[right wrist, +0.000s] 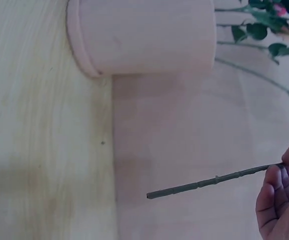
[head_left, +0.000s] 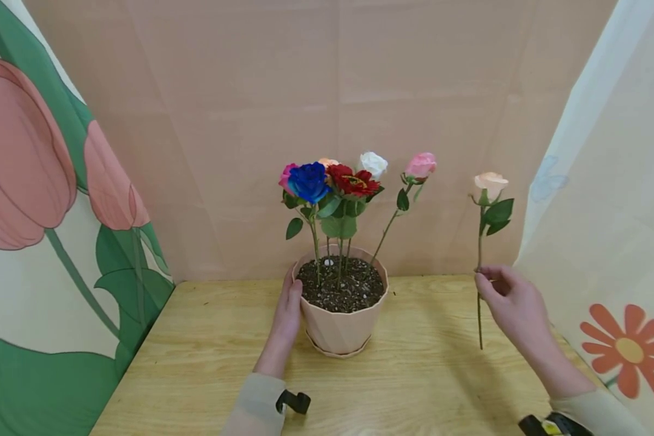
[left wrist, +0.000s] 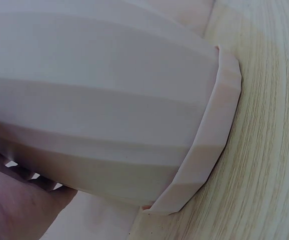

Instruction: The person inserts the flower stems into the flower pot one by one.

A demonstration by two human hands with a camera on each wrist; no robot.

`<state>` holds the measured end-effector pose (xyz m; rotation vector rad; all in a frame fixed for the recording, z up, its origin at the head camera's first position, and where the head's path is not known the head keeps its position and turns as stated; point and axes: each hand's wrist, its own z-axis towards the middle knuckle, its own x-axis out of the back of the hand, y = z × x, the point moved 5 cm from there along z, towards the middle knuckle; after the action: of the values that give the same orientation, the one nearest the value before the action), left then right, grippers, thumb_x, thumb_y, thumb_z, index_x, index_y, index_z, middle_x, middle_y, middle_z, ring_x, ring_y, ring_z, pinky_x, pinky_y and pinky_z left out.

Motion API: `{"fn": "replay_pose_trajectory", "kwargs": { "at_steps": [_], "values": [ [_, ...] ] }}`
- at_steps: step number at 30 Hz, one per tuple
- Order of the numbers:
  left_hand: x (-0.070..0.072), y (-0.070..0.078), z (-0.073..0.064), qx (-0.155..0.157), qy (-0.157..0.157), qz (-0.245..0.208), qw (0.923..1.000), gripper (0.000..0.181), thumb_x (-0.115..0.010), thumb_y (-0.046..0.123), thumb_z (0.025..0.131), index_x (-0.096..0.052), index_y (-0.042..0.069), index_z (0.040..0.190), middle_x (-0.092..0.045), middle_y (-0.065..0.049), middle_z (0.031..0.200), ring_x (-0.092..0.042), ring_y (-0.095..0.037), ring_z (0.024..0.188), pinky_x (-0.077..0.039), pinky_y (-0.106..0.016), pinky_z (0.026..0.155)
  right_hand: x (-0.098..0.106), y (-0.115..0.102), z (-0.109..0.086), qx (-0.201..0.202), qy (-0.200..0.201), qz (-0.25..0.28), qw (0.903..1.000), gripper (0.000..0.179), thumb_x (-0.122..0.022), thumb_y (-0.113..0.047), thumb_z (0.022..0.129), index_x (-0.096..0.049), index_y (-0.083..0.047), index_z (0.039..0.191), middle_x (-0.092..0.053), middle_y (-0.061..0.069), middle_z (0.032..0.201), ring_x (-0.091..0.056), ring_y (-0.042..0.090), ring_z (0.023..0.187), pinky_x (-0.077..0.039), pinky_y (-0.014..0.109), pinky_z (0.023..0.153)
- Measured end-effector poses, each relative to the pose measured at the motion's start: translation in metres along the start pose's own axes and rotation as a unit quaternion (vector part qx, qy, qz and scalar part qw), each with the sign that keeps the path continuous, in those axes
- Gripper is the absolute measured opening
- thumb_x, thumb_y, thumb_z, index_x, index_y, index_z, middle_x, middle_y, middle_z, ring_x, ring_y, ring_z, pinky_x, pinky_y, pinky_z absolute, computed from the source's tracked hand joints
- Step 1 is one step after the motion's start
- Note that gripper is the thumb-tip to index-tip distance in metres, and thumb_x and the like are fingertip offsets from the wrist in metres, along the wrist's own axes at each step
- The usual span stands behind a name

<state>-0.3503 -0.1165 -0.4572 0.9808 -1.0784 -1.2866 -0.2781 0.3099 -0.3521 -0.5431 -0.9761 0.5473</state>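
My left hand (head_left: pixel 289 307) rests against the left side of a pale pink flowerpot (head_left: pixel 338 330), its thumb up by the rim. The left wrist view shows its fingers (left wrist: pixel 19 172) laid along the pot's wall (left wrist: pixel 99 100). To the pot's right, my right hand (head_left: pixel 515 303) pinches a peach rose (head_left: pixel 490 184) by its stem, thumb against fingertips. This rose stands upright in the air, with two green leaves beneath the bloom. Its bare lower stem (right wrist: pixel 199 185) sticks out below the fingers, apart from the pot, in the right wrist view.
Dark soil (head_left: pixel 343 293) fills the pot, holding several artificial flowers, among them a blue rose (head_left: pixel 309 181), a red flower (head_left: pixel 354 180), a white rose (head_left: pixel 373 163) and a pink rose (head_left: pixel 421 165) leaning right. Wooden table (head_left: pixel 196 357) beneath; pink backdrop (head_left: pixel 240 121) behind.
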Motion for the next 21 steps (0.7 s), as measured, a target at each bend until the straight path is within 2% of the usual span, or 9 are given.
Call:
{"fn": "replay_pose_trajectory", "kwargs": {
  "at_steps": [6,14,21],
  "values": [
    [0.0,-0.002,0.0,-0.001,-0.001,0.0,1.0,0.058,-0.029,0.04,0.122,-0.021,0.026,0.178,-0.017,-0.013,0.183,-0.015,-0.042,0.166,-0.014,-0.069,0.131,0.001,-0.024,0.0,0.015,0.009,0.016,0.9997,0.03,-0.067,-0.029,0.112,-0.075,-0.003,0.125,-0.077,0.012,0.101,-0.063,-0.004,0.078,-0.049,0.014,0.064],
    [0.001,-0.001,0.0,-0.006,0.006,0.004,1.0,0.058,-0.03,0.041,0.122,-0.024,0.025,0.178,-0.019,-0.013,0.183,-0.017,-0.042,0.166,-0.014,-0.068,0.131,0.001,-0.057,0.002,0.06,0.022,0.025,0.9976,0.021,-0.071,-0.023,0.11,-0.076,-0.005,0.12,-0.076,0.007,0.096,-0.064,-0.001,0.078,-0.044,0.011,0.074],
    [0.001,-0.001,0.0,-0.005,0.004,0.005,1.0,0.06,-0.031,0.043,0.122,-0.024,0.025,0.178,-0.02,-0.013,0.182,-0.017,-0.041,0.166,-0.014,-0.069,0.131,-0.004,-0.086,0.008,0.08,0.019,0.047,0.9955,0.021,-0.071,-0.025,0.11,-0.075,-0.005,0.118,-0.076,0.007,0.094,-0.066,0.002,0.078,-0.047,0.013,0.071]
  ]
}}
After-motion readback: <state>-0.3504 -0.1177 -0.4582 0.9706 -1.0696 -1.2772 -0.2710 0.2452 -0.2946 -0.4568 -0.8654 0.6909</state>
